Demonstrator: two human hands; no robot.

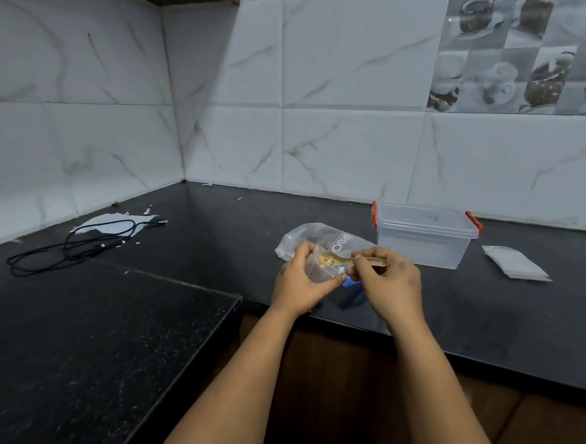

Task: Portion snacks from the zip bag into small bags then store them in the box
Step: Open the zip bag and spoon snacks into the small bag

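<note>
Two grips | left (296,278) clasps small bag (321,266) | right (389,281) pinches spoon (349,260) inside it

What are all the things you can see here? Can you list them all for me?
small bag: one, clear, held up in the left hand
spoon: one, pale, tip inside the small bag
zip bag: one, clear, on the counter behind the hands
box: one, clear with red clips, lid on, right of the zip bag
flat packets: pale stack, right of the box
cable: one, black, far left
counter: black
left hand: grips the small bag
right hand: pinches the spoon
</note>
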